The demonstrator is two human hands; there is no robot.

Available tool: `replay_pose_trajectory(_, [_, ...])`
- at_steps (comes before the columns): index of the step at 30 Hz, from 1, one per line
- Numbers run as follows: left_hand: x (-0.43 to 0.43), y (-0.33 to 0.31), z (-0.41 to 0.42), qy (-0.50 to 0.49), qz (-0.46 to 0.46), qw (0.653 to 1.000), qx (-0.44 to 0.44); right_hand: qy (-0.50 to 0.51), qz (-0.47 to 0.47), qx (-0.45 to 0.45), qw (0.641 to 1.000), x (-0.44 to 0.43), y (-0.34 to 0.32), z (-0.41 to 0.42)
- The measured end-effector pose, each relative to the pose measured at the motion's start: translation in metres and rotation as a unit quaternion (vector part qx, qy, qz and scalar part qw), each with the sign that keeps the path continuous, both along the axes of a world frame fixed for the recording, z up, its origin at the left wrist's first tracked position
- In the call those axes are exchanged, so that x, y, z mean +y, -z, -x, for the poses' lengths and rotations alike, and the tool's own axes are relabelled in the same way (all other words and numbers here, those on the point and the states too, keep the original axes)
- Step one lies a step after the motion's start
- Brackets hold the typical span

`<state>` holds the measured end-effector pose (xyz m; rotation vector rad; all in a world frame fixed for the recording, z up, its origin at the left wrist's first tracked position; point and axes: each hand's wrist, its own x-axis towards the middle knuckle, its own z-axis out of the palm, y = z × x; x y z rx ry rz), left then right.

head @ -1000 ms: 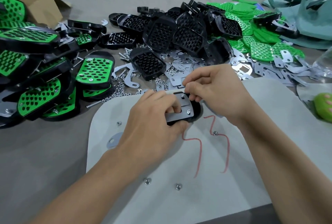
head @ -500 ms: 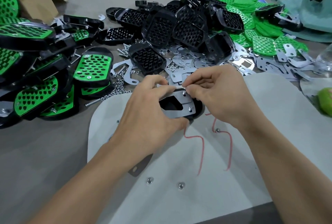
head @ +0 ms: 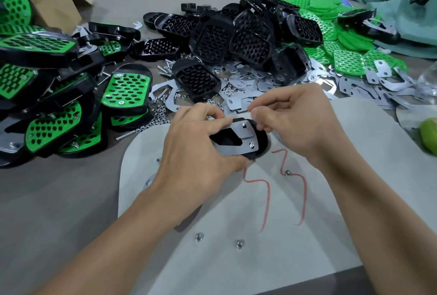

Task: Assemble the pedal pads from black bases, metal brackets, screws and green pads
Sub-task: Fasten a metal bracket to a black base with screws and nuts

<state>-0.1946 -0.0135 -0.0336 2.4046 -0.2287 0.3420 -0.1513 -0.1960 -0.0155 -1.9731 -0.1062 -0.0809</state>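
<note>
Black base (head: 261, 140) sits gripped in left hand (head: 196, 153).

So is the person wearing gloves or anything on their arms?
No. The left hand and right hand are bare: no gloves, rings or watch show. The left forearm and right forearm are bare too, with no sleeves in view.

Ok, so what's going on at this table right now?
A person is putting a pedal pad together on a pale mat. The left hand grips a black base with a metal bracket laid on it, two screw ends poking through. The right hand has its fingers pinched just above the upper screw; whether they hold a nut is too small to tell. Finished pads lie left, loose parts behind.
</note>
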Motion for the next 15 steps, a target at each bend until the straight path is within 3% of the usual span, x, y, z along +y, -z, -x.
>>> replay_pose_trajectory(5, [0.0026, 0.0010, 0.0042, 0.008, -0.042, 0.999, -0.006, -0.023, 0.029, -0.001, 0.999, 0.0011, 0.0010, 0.0014])
replay_pose_trajectory(15, [0.0063, -0.0006, 0.0018, 0.015, 0.004, 0.999, 0.046, -0.024, 0.032, -0.003, 0.999, -0.0025, 0.0005, 0.0013])
